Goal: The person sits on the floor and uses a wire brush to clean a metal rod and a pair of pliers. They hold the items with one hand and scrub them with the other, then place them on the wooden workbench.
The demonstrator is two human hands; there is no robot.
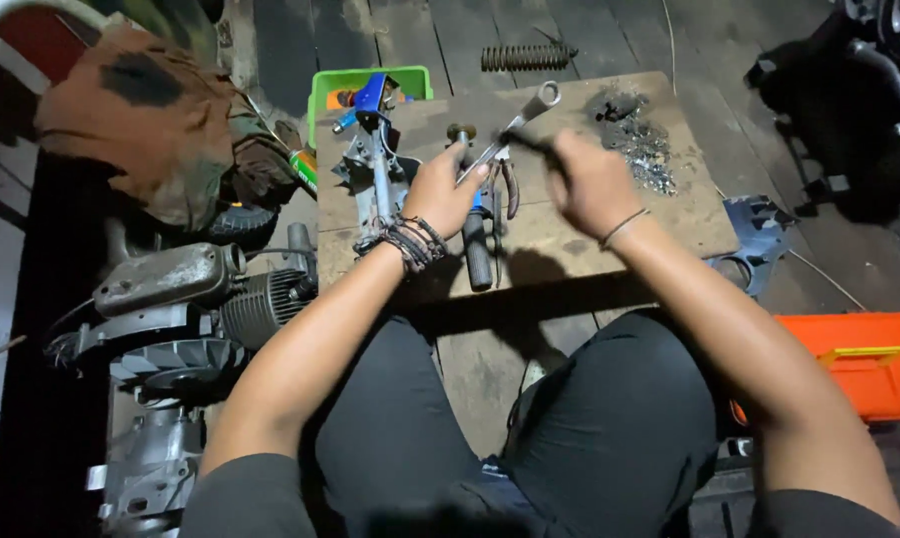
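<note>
My left hand (445, 191) is closed on the shank of a long silver steel ring spanner (515, 128), which slants over the worn wooden board (669, 224). My right hand (590, 179) is closed around a thin dark tool I can't identify. The spanner looks stiff, weighty and likely greasy, so I'd grip it mid-shank.

One wooden board (669, 214); one ring spanner (525, 115); one coil spring (526, 57); one green tray (322, 95); one orange case (864, 364); one small engine (186, 314); two hands: left hand (445, 194), right hand (588, 182).
</note>
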